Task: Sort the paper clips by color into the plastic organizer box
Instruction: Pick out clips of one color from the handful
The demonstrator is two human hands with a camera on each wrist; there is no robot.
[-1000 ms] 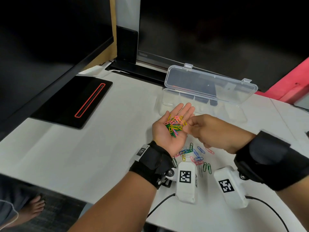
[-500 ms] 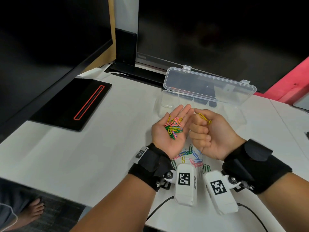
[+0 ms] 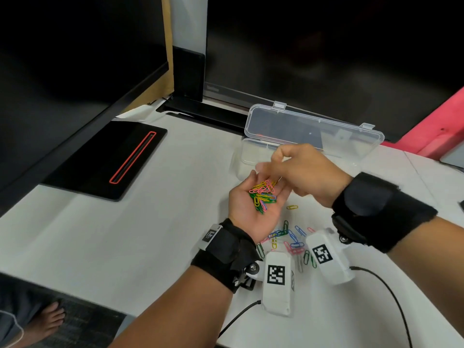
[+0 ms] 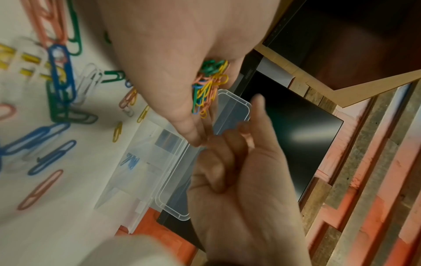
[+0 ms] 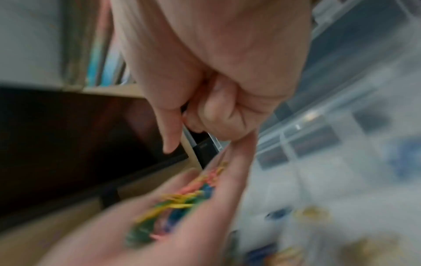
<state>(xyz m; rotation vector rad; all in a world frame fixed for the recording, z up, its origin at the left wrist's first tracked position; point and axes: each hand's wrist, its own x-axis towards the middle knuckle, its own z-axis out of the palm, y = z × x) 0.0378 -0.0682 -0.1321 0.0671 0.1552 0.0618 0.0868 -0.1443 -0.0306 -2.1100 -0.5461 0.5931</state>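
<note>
My left hand (image 3: 253,204) lies palm up over the table and carries a heap of pink, yellow, green and blue paper clips (image 3: 263,195). The same heap (image 4: 208,88) shows in the left wrist view. My right hand (image 3: 293,169) hovers at the left fingertips with its fingers curled; no clip shows in it. The right wrist view is blurred; there the thumb (image 5: 169,136) sticks out. A single yellow clip (image 3: 292,207) lies on the table below it. The clear organizer box (image 3: 247,156) stands behind with its lid (image 3: 326,133) up. Blue clips (image 4: 131,160) lie in one compartment.
Several loose clips (image 3: 291,238) lie on the white table between my wrists. A black pad with a red-edged slot (image 3: 105,159) sits at the left, dark monitors stand behind, and a red block (image 3: 442,131) is at the far right. Cables trail from both wrist cameras.
My right hand pinched a yellow clip beside the left palm half a second ago. It has since moved up over the left fingertips, and a yellow clip now lies on the table.
</note>
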